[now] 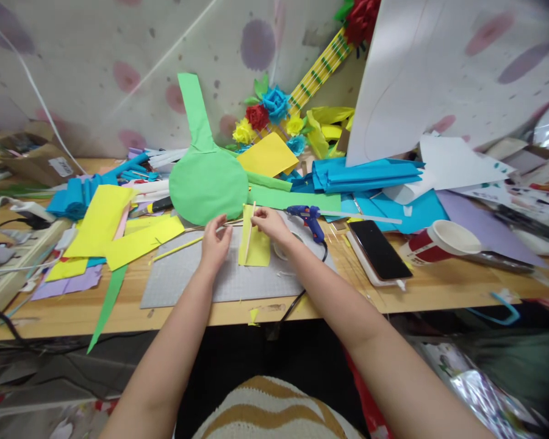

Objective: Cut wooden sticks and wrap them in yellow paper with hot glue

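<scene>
A small yellow paper piece [260, 249] lies on the grey cutting mat [174, 286], with a thin pale wooden stick [249, 241] running lengthwise over it. My right hand [271, 223] pinches this stick near its far end. Just left of the paper is my left hand [214, 242], its fingers curved and apart, with nothing visible in them. A thin yellow stick [178, 249] lies on the mat beside the left hand. Behind both hands rests a round green paper shape [208, 186] with a long strip. A roll of tape is partly hidden behind my right wrist.
A blue glue gun [307, 221] with a glue stick lies right of my hands, its cord crossing the table edge. Farther right are a phone [379, 249] and a paper cup [439, 241]. Yellow paper [146, 241] and a power strip [27, 256] are at left.
</scene>
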Demonstrator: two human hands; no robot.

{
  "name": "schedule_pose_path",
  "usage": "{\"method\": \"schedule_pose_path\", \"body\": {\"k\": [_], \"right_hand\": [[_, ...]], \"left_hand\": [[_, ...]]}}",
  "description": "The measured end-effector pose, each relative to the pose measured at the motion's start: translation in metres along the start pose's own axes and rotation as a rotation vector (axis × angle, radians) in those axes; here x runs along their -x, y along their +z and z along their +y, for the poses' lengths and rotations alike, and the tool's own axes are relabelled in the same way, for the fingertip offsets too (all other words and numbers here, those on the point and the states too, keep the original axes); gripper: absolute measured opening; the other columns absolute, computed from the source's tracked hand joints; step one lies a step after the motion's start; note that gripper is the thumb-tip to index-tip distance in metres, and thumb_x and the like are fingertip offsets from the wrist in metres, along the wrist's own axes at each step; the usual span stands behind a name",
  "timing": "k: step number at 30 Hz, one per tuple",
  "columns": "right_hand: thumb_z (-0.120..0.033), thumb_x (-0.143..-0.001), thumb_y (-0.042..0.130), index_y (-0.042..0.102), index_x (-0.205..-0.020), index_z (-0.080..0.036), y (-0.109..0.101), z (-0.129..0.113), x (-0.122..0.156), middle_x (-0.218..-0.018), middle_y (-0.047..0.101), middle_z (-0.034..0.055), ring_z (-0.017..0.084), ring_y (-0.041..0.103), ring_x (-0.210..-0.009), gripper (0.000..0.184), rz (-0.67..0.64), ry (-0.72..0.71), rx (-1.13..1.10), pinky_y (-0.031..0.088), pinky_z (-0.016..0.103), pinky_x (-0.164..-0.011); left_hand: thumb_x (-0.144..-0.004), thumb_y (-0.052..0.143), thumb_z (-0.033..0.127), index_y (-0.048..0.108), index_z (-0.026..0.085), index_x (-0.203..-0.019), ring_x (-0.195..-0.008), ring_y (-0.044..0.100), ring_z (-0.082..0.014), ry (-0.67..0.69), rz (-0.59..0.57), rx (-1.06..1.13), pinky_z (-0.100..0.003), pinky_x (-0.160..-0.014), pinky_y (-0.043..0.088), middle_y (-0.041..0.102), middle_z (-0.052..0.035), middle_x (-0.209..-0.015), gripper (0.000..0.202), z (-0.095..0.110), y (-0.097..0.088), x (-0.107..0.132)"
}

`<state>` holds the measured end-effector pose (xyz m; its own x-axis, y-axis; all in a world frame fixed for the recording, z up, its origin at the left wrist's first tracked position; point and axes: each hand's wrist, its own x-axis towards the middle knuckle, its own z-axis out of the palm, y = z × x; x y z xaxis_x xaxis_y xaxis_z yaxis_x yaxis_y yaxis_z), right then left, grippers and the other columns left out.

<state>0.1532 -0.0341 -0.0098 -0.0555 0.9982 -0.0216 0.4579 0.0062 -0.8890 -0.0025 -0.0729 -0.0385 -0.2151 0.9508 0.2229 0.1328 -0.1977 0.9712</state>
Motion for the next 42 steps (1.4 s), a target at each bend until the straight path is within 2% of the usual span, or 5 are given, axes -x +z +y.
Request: {"method": "schedule_pose_path", "body": {"k": [5, 11, 25, 33, 42], "right_hand": [[-0.021, -0.069, 0.054, 0.052, -0.073, -0.016, 0.006, 0.003, 0.006, -0.063, 0.058, -0.004, 0.004, 0.047, -0.047, 0.006, -0.111, 0.048, -0.189, 0.039, 0.015, -0.049], [-0.03, -0.072, 0.056, 0.054, -0.078, -0.015, 0.013, 0.0, 0.014, -0.066, 0.059, -0.0028, 0.004, 0.049, -0.05, 0.016, -0.093, -0.008, -0.218, 0.04, 0.016, -0.052], [-0.065, -0.067, 0.051, 0.059, -0.071, -0.017, -0.117, 0.057, 0.073, -0.068, 0.062, 0.0068, 0.02, 0.056, -0.068, 0.049, 0.398, 0.213, 0.653, 0.038, 0.028, -0.06], [-0.056, -0.065, 0.06, 0.065, -0.092, -0.015, -0.101, 0.073, 0.03, -0.095, 0.065, 0.0133, 0.026, 0.058, -0.091, 0.05, 0.351, 0.111, 0.416, 0.043, 0.035, -0.079], [-0.06, -0.066, 0.057, 0.06, -0.078, -0.016, -0.094, 0.054, 0.03, -0.08, 0.065, 0.0075, 0.01, 0.053, -0.055, 0.046, 0.191, -0.068, -0.316, 0.041, 0.023, -0.049]], "left_hand": [[-0.066, 0.064, 0.038, 0.057, 0.015, -0.073, -0.064, 0.058, -0.0131, -0.158, -0.129, 0.038, -0.024, -0.057, 0.048, 0.06, -0.0025, -0.068, 0.025, 0.005, 0.0, 0.001], [-0.057, 0.072, 0.033, 0.058, 0.014, -0.083, -0.058, 0.059, -0.0117, -0.361, -0.38, 0.217, -0.02, -0.047, 0.045, 0.062, -0.0019, -0.067, 0.036, 0.012, 0.003, 0.004], [-0.065, 0.068, 0.022, 0.055, 0.014, -0.081, -0.066, 0.061, -0.0105, -0.455, -0.313, 0.535, -0.023, -0.057, 0.05, 0.062, -0.0019, -0.075, 0.022, 0.01, 0.005, -0.006], [-0.059, 0.073, 0.029, 0.056, 0.014, -0.079, -0.056, 0.055, -0.0076, -0.424, -0.349, 0.494, -0.02, -0.049, 0.049, 0.057, 0.0018, -0.065, 0.031, 0.01, 0.006, -0.006], [-0.058, 0.074, 0.031, 0.059, 0.013, -0.084, -0.058, 0.056, -0.008, -0.405, -0.333, 0.516, -0.019, -0.048, 0.047, 0.059, 0.0005, -0.068, 0.035, 0.005, 0.008, -0.013]]}}
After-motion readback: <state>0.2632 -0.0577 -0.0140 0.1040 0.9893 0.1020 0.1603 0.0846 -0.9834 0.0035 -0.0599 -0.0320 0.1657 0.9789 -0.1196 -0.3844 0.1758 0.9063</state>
